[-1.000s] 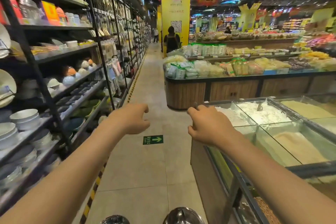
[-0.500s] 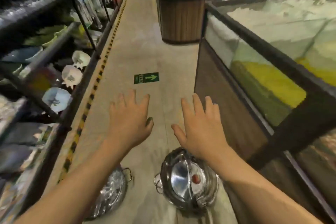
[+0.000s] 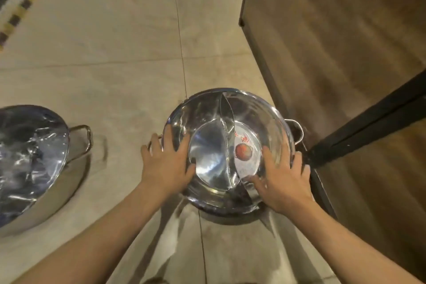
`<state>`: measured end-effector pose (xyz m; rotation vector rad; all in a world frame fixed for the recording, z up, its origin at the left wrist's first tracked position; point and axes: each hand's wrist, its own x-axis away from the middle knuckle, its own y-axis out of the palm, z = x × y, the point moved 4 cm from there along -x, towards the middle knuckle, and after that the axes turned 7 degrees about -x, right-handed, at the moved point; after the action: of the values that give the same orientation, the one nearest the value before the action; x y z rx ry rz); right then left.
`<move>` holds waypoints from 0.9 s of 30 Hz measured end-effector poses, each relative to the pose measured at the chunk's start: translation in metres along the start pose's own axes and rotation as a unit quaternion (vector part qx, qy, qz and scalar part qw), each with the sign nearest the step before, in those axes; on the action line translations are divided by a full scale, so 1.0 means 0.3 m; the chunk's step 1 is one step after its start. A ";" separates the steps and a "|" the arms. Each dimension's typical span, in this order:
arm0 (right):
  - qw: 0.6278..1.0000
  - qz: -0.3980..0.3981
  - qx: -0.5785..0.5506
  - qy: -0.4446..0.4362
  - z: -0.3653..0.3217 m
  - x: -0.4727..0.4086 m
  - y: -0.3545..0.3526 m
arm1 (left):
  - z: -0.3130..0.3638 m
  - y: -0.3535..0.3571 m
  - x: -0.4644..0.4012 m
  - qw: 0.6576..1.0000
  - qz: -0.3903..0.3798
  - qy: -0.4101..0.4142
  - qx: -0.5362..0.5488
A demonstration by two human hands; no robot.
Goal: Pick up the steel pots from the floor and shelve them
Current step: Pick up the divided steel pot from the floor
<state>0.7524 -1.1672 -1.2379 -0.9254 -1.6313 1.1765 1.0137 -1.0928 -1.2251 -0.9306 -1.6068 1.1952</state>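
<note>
Both hands are on the divided steel pot (image 3: pixel 228 147), which sits on the floor (image 3: pixel 103 57) straight below me, just beside the wooden counter base (image 3: pixel 334 53). My left hand (image 3: pixel 167 163) lies spread over its left rim and my right hand (image 3: pixel 280 177) over the near right rim, fingers fairly straight, neither curled under yet. Its divider runs away from me, its loop handles pointing left and right, so I judge each hand sits nearest its own handle. A second pot (image 3: pixel 32 159) waits tilted, well apart to the left.
</note>
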 end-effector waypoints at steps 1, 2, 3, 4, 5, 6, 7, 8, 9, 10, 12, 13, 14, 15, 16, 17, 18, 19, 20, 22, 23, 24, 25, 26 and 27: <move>1.000 -0.008 0.009 -0.007 0.014 0.005 0.035 | 0.006 0.043 0.006 1.000 -0.018 -0.006 0.004; 0.999 -0.020 0.022 -0.015 0.017 0.017 0.056 | 0.009 0.072 0.017 0.999 -0.043 -0.007 0.007; 0.999 -0.035 0.017 -0.019 0.009 0.036 0.068 | 0.004 0.087 0.034 0.997 -0.071 -0.007 0.008; 0.999 -0.046 -0.006 -0.017 -0.007 0.054 0.073 | -0.008 0.092 0.051 0.996 -0.091 -0.010 0.010; 0.998 -0.057 -0.029 -0.018 -0.024 0.066 0.076 | -0.026 0.096 0.061 0.995 -0.096 -0.012 0.007; 0.997 -0.064 -0.038 -0.020 -0.044 0.080 0.080 | -0.045 0.093 0.068 0.995 -0.098 -0.012 -0.006; 0.997 -0.066 -0.035 -0.019 -0.069 0.098 0.084 | -0.066 0.086 0.078 0.994 -0.101 -0.014 -0.023; 0.997 -0.069 -0.019 -0.017 -0.097 0.124 0.093 | -0.089 0.082 0.093 0.993 -0.107 -0.016 -0.040; 0.997 -0.074 -0.004 -0.015 -0.123 0.155 0.101 | -0.109 0.083 0.117 0.992 -0.113 -0.017 -0.057; 0.996 -0.084 0.011 -0.011 -0.148 0.186 0.109 | -0.123 0.088 0.146 0.991 -0.112 -0.017 -0.070; 0.994 -0.102 0.047 -0.014 -0.184 0.232 0.127 | -0.144 0.100 0.195 0.991 -0.098 -0.013 -0.089; 0.994 -0.099 0.053 -0.015 -0.187 0.233 0.122 | -0.156 0.105 0.205 0.992 -0.091 -0.011 -0.091; 0.995 -0.087 0.048 -0.016 -0.182 0.217 0.105 | -0.170 0.107 0.202 0.993 -0.085 -0.013 -0.085; 0.997 -0.066 0.040 -0.021 -0.170 0.187 0.079 | -0.188 0.110 0.194 0.994 -0.079 -0.019 -0.068; 0.998 -0.042 0.039 -0.028 -0.155 0.142 0.048 | -0.207 0.114 0.183 0.996 -0.073 -0.030 -0.046; 0.999 -0.021 0.041 -0.026 -0.134 0.090 0.020 | -0.226 0.120 0.171 0.996 -0.069 -0.044 -0.028; 0.999 -0.009 0.038 -0.015 -0.108 0.034 -0.001 | -0.241 0.133 0.157 0.996 -0.069 -0.055 -0.014; 1.000 -0.011 0.021 0.003 -0.083 -0.019 -0.012 | -0.251 0.148 0.144 0.996 -0.072 -0.059 0.000; 0.999 -0.026 -0.008 0.022 -0.064 -0.059 -0.012 | -0.256 0.161 0.134 0.995 -0.077 -0.063 0.020; 0.997 -0.053 -0.047 0.038 -0.043 -0.098 0.010 | -0.256 0.174 0.128 0.993 -0.079 -0.068 0.061; 0.997 -0.048 -0.047 0.036 -0.040 -0.100 0.017 | -0.254 0.174 0.125 0.993 -0.070 -0.064 0.070; 0.998 -0.038 -0.045 0.032 -0.041 -0.097 0.018 | -0.253 0.172 0.125 0.994 -0.059 -0.059 0.073; 0.998 -0.031 -0.047 0.030 -0.043 -0.090 0.016 | -0.254 0.165 0.126 0.994 -0.051 -0.056 0.077; 0.998 -0.030 -0.057 0.028 -0.046 -0.083 0.012 | -0.256 0.155 0.129 0.993 -0.045 -0.058 0.088; 0.997 -0.033 -0.072 0.027 -0.049 -0.075 0.005 | -0.259 0.142 0.133 0.992 -0.044 -0.062 0.101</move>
<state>0.7736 -1.1833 -1.2425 -0.9767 -1.7073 0.9923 1.0773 -1.0227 -1.2474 -0.6615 -1.5728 1.3476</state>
